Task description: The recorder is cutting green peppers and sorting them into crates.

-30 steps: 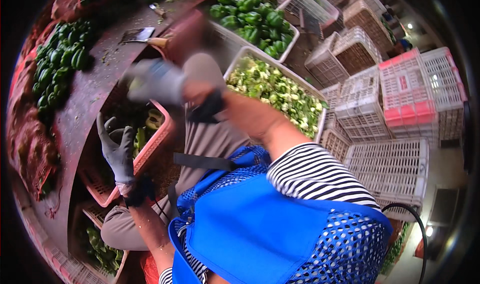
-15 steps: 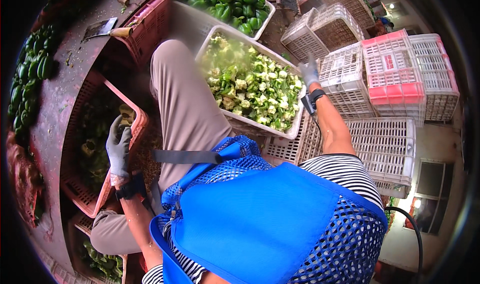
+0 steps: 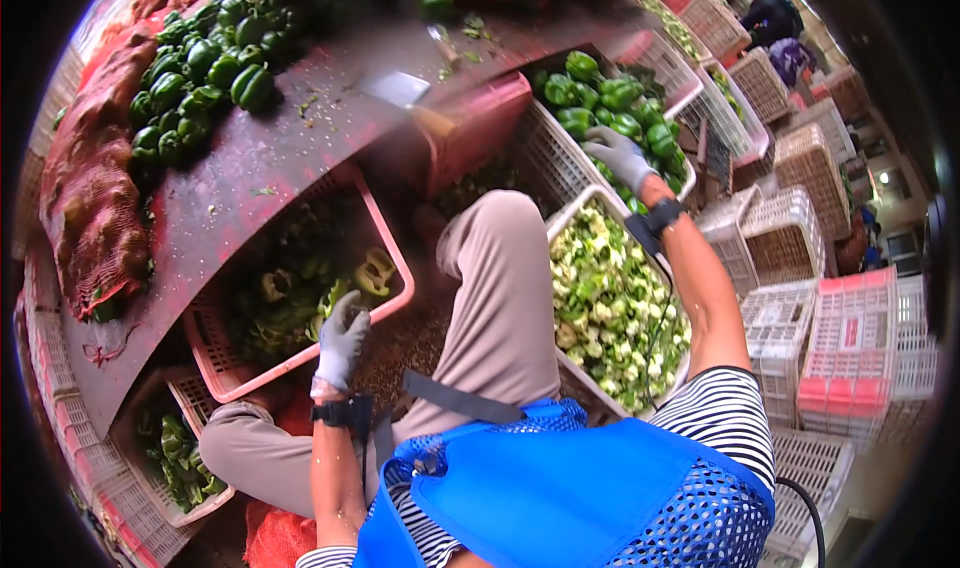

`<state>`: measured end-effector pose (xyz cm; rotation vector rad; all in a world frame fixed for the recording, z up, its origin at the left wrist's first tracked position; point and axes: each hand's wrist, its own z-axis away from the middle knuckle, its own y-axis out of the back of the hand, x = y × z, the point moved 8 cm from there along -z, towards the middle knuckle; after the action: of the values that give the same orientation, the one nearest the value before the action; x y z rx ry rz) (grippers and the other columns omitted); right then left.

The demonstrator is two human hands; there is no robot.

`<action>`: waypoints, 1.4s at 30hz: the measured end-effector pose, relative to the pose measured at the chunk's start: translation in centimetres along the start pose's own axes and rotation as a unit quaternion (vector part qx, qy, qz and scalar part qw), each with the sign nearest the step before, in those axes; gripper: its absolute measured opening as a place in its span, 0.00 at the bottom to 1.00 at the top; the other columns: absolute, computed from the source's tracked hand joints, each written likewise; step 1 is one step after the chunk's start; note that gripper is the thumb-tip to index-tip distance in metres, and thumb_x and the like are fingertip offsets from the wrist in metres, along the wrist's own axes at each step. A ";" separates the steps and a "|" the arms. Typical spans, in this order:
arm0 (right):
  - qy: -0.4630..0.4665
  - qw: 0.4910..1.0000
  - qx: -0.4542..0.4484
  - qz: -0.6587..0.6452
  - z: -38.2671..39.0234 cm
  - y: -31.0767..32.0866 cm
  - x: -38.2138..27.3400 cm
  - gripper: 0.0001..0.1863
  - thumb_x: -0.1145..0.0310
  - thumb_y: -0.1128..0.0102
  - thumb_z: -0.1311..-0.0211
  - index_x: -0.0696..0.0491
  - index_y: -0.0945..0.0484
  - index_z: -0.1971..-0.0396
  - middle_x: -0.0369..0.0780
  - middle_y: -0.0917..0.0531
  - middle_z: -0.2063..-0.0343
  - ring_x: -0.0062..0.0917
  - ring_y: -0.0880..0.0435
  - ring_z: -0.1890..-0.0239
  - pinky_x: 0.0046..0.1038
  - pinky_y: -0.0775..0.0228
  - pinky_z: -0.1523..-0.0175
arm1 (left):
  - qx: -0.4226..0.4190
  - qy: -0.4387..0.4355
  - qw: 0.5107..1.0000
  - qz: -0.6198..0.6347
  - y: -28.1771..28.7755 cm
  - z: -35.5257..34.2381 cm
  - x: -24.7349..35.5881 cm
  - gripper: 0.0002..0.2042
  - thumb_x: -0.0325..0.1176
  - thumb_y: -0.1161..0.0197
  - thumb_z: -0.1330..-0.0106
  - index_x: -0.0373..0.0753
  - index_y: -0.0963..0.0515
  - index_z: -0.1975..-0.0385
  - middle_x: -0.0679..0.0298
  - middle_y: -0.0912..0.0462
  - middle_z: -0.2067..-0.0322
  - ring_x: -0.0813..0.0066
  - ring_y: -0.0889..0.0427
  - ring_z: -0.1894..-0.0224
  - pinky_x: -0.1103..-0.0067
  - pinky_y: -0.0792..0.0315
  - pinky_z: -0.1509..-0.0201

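My right hand [image 3: 622,158], in a pale glove, reaches over whole green bell peppers [image 3: 620,93] in a white crate, its fingers stretched out and touching or just above them. No pepper shows in its grasp. My left hand [image 3: 342,346], also gloved, hovers at the near rim of a pink crate [image 3: 395,238], fingers loosely bent and apart. Opened pepper pieces [image 3: 374,271] lie in that crate, just beyond its fingertips. In front of my right forearm, a white tray [image 3: 685,363] holds pale green and white chopped pieces [image 3: 610,308] that look like pepper cores.
A cleaver [image 3: 400,89] with a wooden handle lies on the metal table [image 3: 240,218]. Green peppers [image 3: 205,68] are heaped there beside red mesh sacks [image 3: 95,188]. A pink crate [image 3: 480,128] stands beyond my knee. Stacked crates [image 3: 850,338] rise at the right.
The view has swung left, bringing more of the table into sight. My right hand has moved from beside the tray of chopped pieces to the whole peppers. My left hand remains by the pink crate.
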<state>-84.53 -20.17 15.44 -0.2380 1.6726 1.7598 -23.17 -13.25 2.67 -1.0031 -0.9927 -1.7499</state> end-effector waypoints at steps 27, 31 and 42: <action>-0.004 0.976 0.045 -0.214 -56.4 -18.6 -26.1 0.43 0.49 0.27 0.42 0.47 0.32 0.28 0.48 0.19 0.40 0.39 0.17 0.40 0.44 0.21 0.37 | 0.129 -0.016 0.925 -0.357 5.7 -11.8 -2.0 0.30 0.48 0.27 0.42 0.40 0.22 0.41 0.55 0.15 0.60 0.51 0.16 0.57 0.59 0.23 0.52; 0.021 0.915 -0.165 -0.368 -46.7 -23.1 -35.9 0.30 0.52 0.31 0.34 0.43 0.25 0.34 0.37 0.14 0.48 0.27 0.13 0.50 0.41 0.17 0.48 | 0.174 0.039 0.963 -0.203 7.1 -8.7 -4.1 0.25 0.42 0.30 0.36 0.39 0.22 0.41 0.52 0.15 0.52 0.51 0.16 0.54 0.62 0.22 0.47; 0.120 0.712 -0.624 -0.298 7.1 -37.9 -49.6 0.32 0.45 0.45 0.25 0.49 0.30 0.30 0.36 0.21 0.41 0.21 0.20 0.42 0.33 0.19 0.46 | 0.189 -0.148 0.890 0.388 13.6 0.3 7.5 0.39 0.54 0.39 0.23 0.44 0.48 0.20 0.56 0.29 0.34 0.69 0.22 0.39 0.73 0.27 0.34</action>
<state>-23.11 -33.31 14.03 -1.4602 0.1313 2.0326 -12.76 -19.36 12.44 -1.2040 -0.8882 -0.7240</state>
